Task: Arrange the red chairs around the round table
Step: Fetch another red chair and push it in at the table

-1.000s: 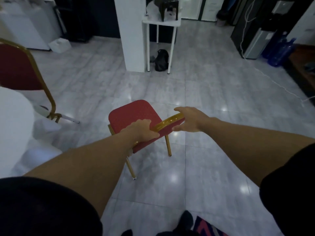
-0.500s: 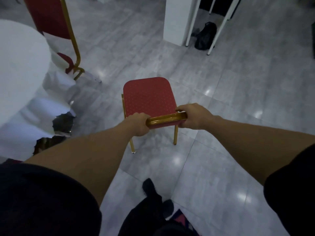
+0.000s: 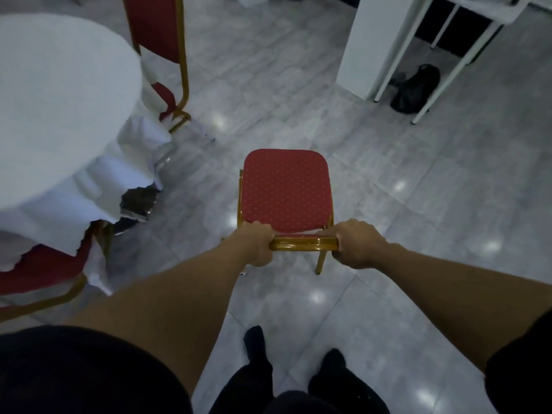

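Head view: table [image 3: 53, 94] at left, two chairs already against it. Third chair [image 3: 286, 191] stands well apart on open floor. Left hand [image 3: 257, 245] and right hand [image 3: 357, 244] clamp its backrest rail. Recommend swinging it left, seat facing table, clear of cloth.

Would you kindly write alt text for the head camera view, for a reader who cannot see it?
Both hands, left hand and right hand, grip the gold top rail of a red chair standing on a grey tiled floor. To the left, a round table under a white cloth has two more red chairs beside it.
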